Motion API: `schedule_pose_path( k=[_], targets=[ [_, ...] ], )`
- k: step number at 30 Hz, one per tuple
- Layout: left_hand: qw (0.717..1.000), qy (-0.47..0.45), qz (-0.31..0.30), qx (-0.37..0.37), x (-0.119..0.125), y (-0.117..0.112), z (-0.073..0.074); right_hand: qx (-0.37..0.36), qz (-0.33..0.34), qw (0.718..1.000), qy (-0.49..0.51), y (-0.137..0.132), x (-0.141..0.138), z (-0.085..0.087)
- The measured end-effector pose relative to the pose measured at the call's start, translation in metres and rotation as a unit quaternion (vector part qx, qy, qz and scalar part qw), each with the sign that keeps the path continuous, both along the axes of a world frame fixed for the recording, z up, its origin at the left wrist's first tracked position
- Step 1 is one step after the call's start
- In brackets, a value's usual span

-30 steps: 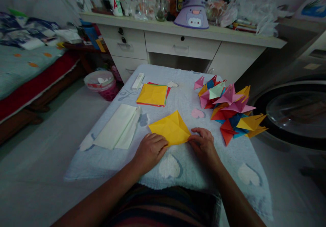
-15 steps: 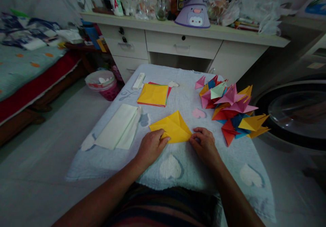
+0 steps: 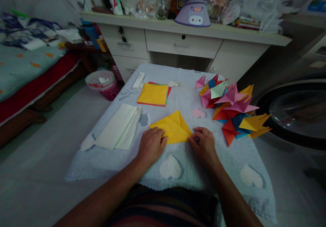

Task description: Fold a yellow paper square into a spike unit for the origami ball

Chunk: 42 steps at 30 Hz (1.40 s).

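A creased yellow sheet of origami paper [image 3: 174, 126], partly folded, lies on the cloth-covered table in front of me. My left hand [image 3: 153, 141] is closed on its lower left edge, thumb and fingers against the paper. At the right corner, my right hand [image 3: 202, 142] pinches the sheet between thumb and forefinger. Behind it sits a stack of square coloured paper [image 3: 152, 94], yellow on top. Folded paper cranes [image 3: 231, 99] in pink, red, blue, yellow and pale green are heaped to the right.
A folded whitish cloth or paper [image 3: 119, 126] lies left of the yellow sheet. A small white box [image 3: 139, 81] stands near the stack. Beyond the table is a white desk [image 3: 183, 43] crowded with bottles and bags. A pink bin [image 3: 104, 84] and a washing machine [image 3: 292, 111] flank the table.
My left fingers have shifted slightly and curled more over the paper's left edge. My right thumb has moved a little left at the corner. The sheet stays nearly in place.
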<state>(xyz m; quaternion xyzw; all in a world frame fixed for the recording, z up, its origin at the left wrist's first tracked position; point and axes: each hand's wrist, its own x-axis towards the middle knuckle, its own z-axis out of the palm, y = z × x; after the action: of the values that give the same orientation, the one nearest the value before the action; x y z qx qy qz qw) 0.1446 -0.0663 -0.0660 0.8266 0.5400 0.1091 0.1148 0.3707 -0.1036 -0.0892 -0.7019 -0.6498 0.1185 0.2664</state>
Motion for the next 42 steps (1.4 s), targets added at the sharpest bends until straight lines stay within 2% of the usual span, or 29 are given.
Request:
schedule_pose_path(
  k=[9, 18, 24, 26, 30, 32, 37, 42],
  targets=[
    [1.000, 0.017, 0.001, -0.014, 0.002, 0.001, 0.005, 0.004, -0.012, 1.000, 0.000, 0.001, -0.003, 0.002],
    [0.999, -0.037, 0.028, -0.014, 0.001, -0.002, -0.001, 0.008, -0.011, 1.000, -0.011, 0.001, -0.002, 0.000],
    [0.996, -0.052, 0.036, 0.068, 0.000, -0.003, -0.007, 0.010, -0.012, 1.000, -0.012, 0.002, -0.002, 0.000],
    [0.995, -0.036, 0.011, 0.093, -0.001, -0.003, -0.007, 0.009, -0.011, 1.000, -0.009, 0.002, -0.002, 0.000],
    [0.987, -0.005, -0.138, 0.088, -0.001, -0.003, -0.006, 0.010, -0.013, 1.000, -0.006, 0.002, -0.002, -0.001],
    [0.979, 0.018, -0.188, 0.073, 0.001, -0.004, -0.005, 0.009, -0.015, 1.000, -0.007, 0.002, -0.002, -0.001],
    [0.975, 0.077, -0.194, 0.073, 0.006, -0.013, -0.002, 0.010, -0.017, 1.000, -0.008, 0.001, -0.002, 0.000],
    [0.979, 0.084, -0.177, 0.050, 0.011, -0.022, 0.004, 0.019, -0.016, 1.000, -0.004, 0.000, -0.001, 0.000]
  ],
)
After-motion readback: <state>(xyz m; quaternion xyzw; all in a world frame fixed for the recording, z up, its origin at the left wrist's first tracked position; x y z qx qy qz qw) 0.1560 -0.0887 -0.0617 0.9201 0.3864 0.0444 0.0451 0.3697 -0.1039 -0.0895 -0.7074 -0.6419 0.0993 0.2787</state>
